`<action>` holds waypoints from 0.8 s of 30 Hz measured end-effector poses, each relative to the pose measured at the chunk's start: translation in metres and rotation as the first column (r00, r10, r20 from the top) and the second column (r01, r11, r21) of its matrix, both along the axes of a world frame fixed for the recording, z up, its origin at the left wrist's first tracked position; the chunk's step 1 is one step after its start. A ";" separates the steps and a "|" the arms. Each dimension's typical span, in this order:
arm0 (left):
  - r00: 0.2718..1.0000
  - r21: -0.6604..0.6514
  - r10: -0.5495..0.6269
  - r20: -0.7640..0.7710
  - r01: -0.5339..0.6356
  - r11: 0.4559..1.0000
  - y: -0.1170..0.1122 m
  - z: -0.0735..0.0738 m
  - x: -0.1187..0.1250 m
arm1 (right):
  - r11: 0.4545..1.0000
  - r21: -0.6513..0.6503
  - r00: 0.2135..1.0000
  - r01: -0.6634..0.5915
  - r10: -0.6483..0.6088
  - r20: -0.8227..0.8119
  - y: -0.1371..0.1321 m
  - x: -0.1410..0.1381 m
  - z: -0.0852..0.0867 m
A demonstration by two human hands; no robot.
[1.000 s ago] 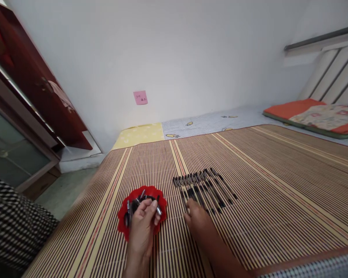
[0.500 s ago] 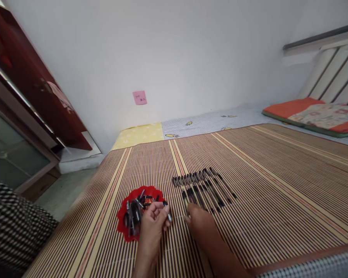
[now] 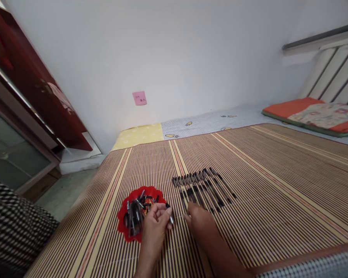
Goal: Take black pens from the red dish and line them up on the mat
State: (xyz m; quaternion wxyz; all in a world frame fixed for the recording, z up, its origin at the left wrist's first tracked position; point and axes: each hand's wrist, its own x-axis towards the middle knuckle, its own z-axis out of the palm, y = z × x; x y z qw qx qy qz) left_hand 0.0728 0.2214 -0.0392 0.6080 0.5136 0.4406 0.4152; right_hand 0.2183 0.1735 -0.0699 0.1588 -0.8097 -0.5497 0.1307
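Observation:
My left hand [image 3: 156, 222] is closed, pinching a short black and silver pen part [image 3: 171, 216] between thumb and fingers, just right of a red scalloped bowl [image 3: 120, 219]. In the bowl lie several dark and silver pen parts [image 3: 135, 214], partly covered by my left hand. My right hand [image 3: 201, 220] is closed at the near end of the leftmost slim pen piece [image 3: 183, 197]; its fingertips are partly hidden. Beyond it, several black pen pieces [image 3: 211, 191] lie side by side, with a row of dark pieces [image 3: 188, 179] along their far ends.
A striped bamboo mat [image 3: 266, 200] covers the bed. Orange floral cushion [image 3: 310, 110] lies at the far right, beside a slatted headboard [image 3: 333, 73]. A white wall [image 3: 191, 58] bounds the far side. Checkered cloth [image 3: 14, 227] hangs at the left edge.
My left hand has shifted slightly right with the pen part. The far end of the slim piece at my right hand has swung slightly left. The bowl has not moved.

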 end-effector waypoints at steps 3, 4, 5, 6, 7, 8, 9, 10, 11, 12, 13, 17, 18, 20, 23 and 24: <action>0.999 0.055 0.034 -0.034 -0.032 0.998 0.002 0.000 0.000 | 0.999 0.034 1.000 0.003 -0.003 -0.005 0.000 -0.001 0.002; 0.997 0.079 0.044 -0.058 -0.039 0.996 0.002 0.000 0.000 | 0.999 0.051 1.000 0.001 0.000 -0.015 0.000 -0.001 0.003; 0.995 0.103 0.049 -0.088 -0.040 0.994 0.001 0.001 0.001 | 0.997 0.073 1.000 0.000 0.002 -0.028 0.000 0.000 0.003; 0.992 0.125 0.049 -0.120 -0.034 0.992 -0.002 0.001 0.003 | 0.995 0.098 0.999 0.002 0.002 -0.043 0.000 0.000 0.003; 0.987 0.147 0.044 -0.155 -0.021 0.989 -0.005 0.000 0.005 | 0.992 0.127 0.998 0.005 0.004 -0.063 0.000 0.002 0.002; 0.982 0.165 0.031 -0.187 0.000 0.986 -0.009 -0.001 0.007 | 0.987 0.161 0.996 0.009 0.006 -0.090 0.000 0.003 0.000; 0.976 0.172 0.005 -0.216 0.033 0.984 -0.015 -0.003 0.009 | 0.981 0.193 0.992 0.012 0.013 -0.127 0.000 0.005 -0.002; 0.972 0.166 -0.030 -0.235 0.071 0.984 -0.021 -0.007 0.011 | 0.973 0.229 0.984 0.011 0.030 -0.173 0.001 0.007 -0.004; 0.968 0.140 -0.080 -0.238 0.116 0.983 -0.027 -0.011 0.012 | 0.963 0.270 0.973 0.007 0.056 -0.224 0.001 0.009 -0.007; 0.966 0.092 -0.135 -0.219 0.158 0.983 -0.033 -0.017 0.013 | 0.950 0.313 0.958 0.001 0.089 -0.274 0.002 0.010 -0.010; 0.966 0.034 -0.185 -0.183 0.194 0.980 -0.039 -0.023 0.012 | 0.936 0.352 0.941 -0.004 0.123 -0.316 0.002 0.011 -0.012; 0.988 -0.091 -0.145 -0.047 0.141 0.986 -0.053 -0.053 0.005 | 0.923 0.376 0.889 -0.078 0.235 -0.392 0.001 0.002 -0.015; 0.994 -0.090 -0.104 -0.033 0.101 0.991 -0.054 -0.060 0.004 | 0.934 0.338 0.883 -0.119 0.255 -0.394 0.000 -0.003 -0.015; 0.999 -0.079 -0.032 -0.012 0.031 0.996 -0.053 -0.071 0.004 | 0.953 0.228 0.882 -0.201 0.277 -0.380 -0.002 -0.012 -0.013; 0.999 -0.060 0.049 0.014 -0.048 0.997 -0.050 -0.080 0.008 | 0.964 0.089 0.906 -0.249 0.264 -0.329 -0.005 -0.022 -0.012; 0.998 -0.062 0.065 0.019 -0.064 0.996 -0.049 -0.081 0.010 | 0.965 0.072 0.912 -0.251 0.261 -0.316 -0.006 -0.024 -0.012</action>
